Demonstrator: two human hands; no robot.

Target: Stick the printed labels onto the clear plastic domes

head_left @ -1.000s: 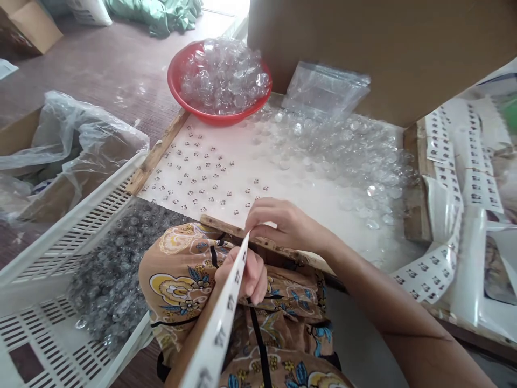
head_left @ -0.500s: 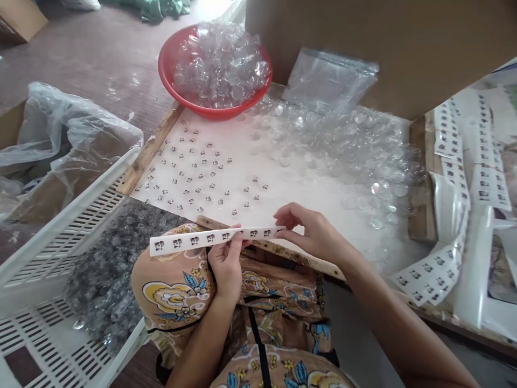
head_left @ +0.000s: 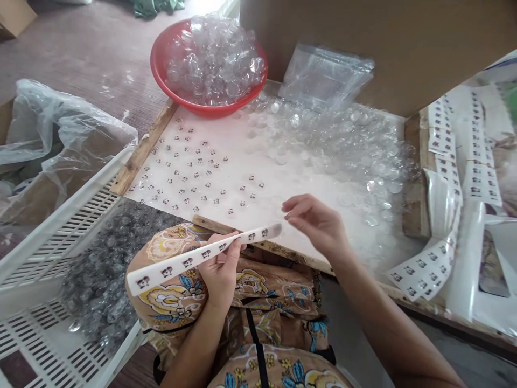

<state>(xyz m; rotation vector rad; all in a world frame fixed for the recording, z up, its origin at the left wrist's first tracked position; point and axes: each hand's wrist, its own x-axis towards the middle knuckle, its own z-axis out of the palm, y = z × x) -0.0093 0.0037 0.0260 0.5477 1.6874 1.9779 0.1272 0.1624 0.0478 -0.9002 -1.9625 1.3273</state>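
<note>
A white strip of panda stickers (head_left: pixel 188 262) slants across my lap, pinched near its middle between the thumb and fingers of my left hand (head_left: pixel 220 269). Its right end is bare backing that curls slightly. Just off that end, my right hand (head_left: pixel 317 223) hangs above the white board (head_left: pixel 278 186) with thumb and fingertips pinched together on a small sticker, mostly hidden by the fingers. On the board's left part lie several clear discs with panda pictures (head_left: pixel 208 172). Plain clear discs (head_left: pixel 347 145) are heaped along its far right side.
A red basin (head_left: pixel 161 75) piled with clear discs stands at the back. To my left is a white plastic crate (head_left: pixel 97 186) holding many clear pieces (head_left: pixel 109 269). More sticker sheets (head_left: pixel 422 269) lie at the right beyond a wooden edge (head_left: pixel 416 178). A cardboard box (head_left: pixel 383 32) stands behind.
My right hand has moved away from the strip's right end, where the end sticker no longer shows. The strip's left end has dropped and tilted toward me.
</note>
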